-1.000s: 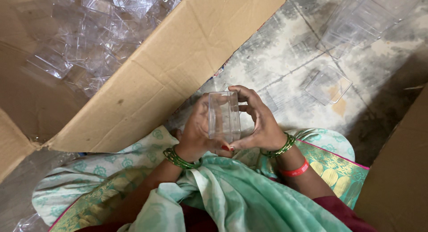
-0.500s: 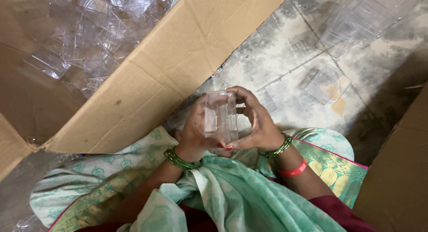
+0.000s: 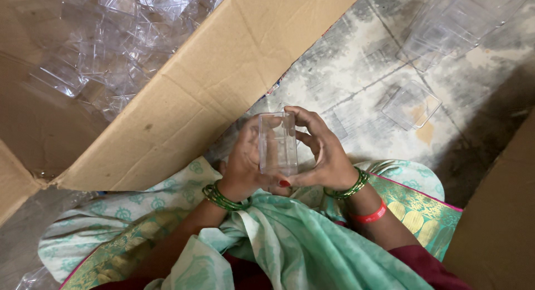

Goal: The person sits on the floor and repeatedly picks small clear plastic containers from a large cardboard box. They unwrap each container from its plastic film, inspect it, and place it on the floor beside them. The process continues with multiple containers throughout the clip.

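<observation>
Fingers [image 3: 312, 135] of both hands are wrapped around a small clear plastic box [image 3: 277, 143], held upright over the lap. Left hand [image 3: 242, 164] cups its left side, right hand [image 3: 326, 156] curls over the top and right edge, thumb at the bottom. To do this bit well I'd press evenly along the edges rather than the thin walls, and keep it square. More clear pieces sit in the big cardboard carton [image 3: 223, 95], with one loose lid [image 3: 411, 105] on the floor [image 3: 356, 72].
</observation>
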